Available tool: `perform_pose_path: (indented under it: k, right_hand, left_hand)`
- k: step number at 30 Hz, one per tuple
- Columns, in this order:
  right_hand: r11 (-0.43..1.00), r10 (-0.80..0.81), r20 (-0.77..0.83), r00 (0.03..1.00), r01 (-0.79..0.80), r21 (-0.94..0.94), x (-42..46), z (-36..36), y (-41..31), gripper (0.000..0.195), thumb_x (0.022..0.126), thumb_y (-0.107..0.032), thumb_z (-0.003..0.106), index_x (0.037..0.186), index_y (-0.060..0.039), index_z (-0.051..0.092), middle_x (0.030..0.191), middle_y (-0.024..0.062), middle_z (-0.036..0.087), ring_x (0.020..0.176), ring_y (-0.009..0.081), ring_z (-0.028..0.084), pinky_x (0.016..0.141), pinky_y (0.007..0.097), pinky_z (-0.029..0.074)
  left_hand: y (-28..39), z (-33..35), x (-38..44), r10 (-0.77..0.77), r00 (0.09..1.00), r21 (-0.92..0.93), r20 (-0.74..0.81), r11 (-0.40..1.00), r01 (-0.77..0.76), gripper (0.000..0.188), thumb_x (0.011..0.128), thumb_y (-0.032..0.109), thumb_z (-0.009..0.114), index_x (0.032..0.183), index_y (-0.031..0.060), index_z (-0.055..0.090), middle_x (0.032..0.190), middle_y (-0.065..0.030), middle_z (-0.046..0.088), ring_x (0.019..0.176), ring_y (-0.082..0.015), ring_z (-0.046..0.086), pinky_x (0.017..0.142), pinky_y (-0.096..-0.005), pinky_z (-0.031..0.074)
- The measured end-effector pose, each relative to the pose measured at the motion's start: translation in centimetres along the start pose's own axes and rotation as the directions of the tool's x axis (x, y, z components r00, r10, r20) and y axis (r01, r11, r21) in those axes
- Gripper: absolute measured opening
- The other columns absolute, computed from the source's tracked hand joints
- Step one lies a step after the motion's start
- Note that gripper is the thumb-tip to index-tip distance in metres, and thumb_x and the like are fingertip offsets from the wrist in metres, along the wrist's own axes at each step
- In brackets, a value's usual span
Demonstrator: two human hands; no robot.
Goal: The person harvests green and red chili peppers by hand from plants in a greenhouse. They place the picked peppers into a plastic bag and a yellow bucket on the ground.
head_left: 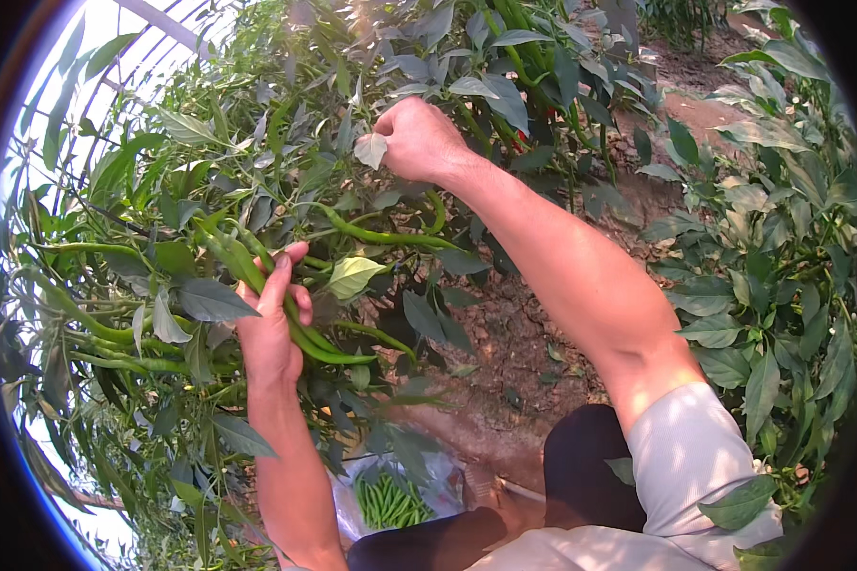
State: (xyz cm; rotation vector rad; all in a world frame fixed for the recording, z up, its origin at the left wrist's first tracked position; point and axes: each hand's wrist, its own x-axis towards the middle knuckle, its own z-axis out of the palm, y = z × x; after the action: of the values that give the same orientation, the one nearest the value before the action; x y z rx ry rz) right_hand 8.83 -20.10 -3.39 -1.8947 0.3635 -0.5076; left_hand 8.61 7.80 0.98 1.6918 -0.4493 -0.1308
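My left hand (pixel 275 321) is closed around a few long green chili peppers (pixel 311 339), whose tips point down to the right. My right hand (pixel 418 139) reaches up into the pepper plant (pixel 286 157), its fingers curled at a stem beside a pale leaf (pixel 371 150); what lies between the fingertips is hidden. Between the two hands, a curved green pepper (pixel 386 234) hangs from the plant. A yellowish leaf (pixel 352 276) is just right of my left hand. Other green peppers (pixel 122 362) hang among the leaves on the left.
A clear plastic bag (pixel 439 485) holding picked green peppers (pixel 391 502) lies on the ground by my legs. Another row of pepper plants (pixel 749 285) stands on the right, beyond bare soil (pixel 521 342). A greenhouse frame (pixel 164 25) arches at the upper left.
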Motion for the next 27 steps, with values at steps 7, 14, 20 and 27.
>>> perform_pose_path:
  k: [7, 14, 20, 27]
  right_hand:
    - [0.927, -0.110, -0.165, 0.980, 0.041, -0.374, -1.2, -5.7, -6.1, 0.034, 0.084, -0.041, 0.084, 0.076, -0.0082, 0.082, 0.078, 0.0050, 0.079, 0.078, 0.0219, 0.076, 0.084, 0.0423, 0.061]
    - [0.927, -0.158, -0.220, 0.963, 0.068, -0.368, -4.6, -7.9, -8.9, 0.047, 0.083, -0.045, 0.089, 0.110, -0.0064, 0.081, 0.107, 0.0141, 0.080, 0.106, 0.0305, 0.077, 0.095, 0.0427, 0.061]
    - [0.962, -0.234, -0.158, 0.959, 0.252, 0.104, -7.1, -10.4, -10.5, 0.021, 0.091, -0.022, 0.078, 0.079, -0.0064, 0.075, 0.074, 0.0087, 0.071, 0.066, 0.0145, 0.063, 0.068, 0.0347, 0.056]
    - [0.841, -0.117, -0.247, 0.962, 0.228, 0.491, -7.6, -10.9, -13.6, 0.026, 0.101, -0.028, 0.069, 0.093, -0.0035, 0.073, 0.074, 0.0023, 0.065, 0.064, 0.0085, 0.059, 0.054, 0.0282, 0.048]
  left_hand:
    - [0.2, 0.3, -0.3, -0.014, 1.000, 0.004, -0.022, 1.000, 0.014, 0.020, 0.104, 0.022, 0.071, 0.112, 0.0081, 0.060, 0.122, -0.0124, 0.074, 0.063, -0.0088, 0.057, 0.050, -0.0233, 0.043]
    - [0.2, 0.1, -0.1, -0.009, 1.000, 0.006, -0.002, 1.000, 0.009, 0.021, 0.104, 0.020, 0.070, 0.115, 0.0057, 0.060, 0.122, -0.0145, 0.074, 0.064, -0.0092, 0.058, 0.052, -0.0248, 0.044]
    - [-0.1, -0.4, -0.4, -0.002, 1.000, 0.022, -0.010, 1.000, 0.002, 0.021, 0.104, 0.023, 0.072, 0.115, 0.0074, 0.064, 0.123, -0.0130, 0.075, 0.064, -0.0085, 0.057, 0.051, -0.0231, 0.044]
    - [-0.4, -0.2, -0.1, -0.001, 1.000, -0.017, 0.001, 1.000, 0.001, 0.018, 0.104, 0.021, 0.070, 0.113, 0.0060, 0.066, 0.121, -0.0130, 0.075, 0.066, -0.0090, 0.059, 0.053, -0.0248, 0.044]
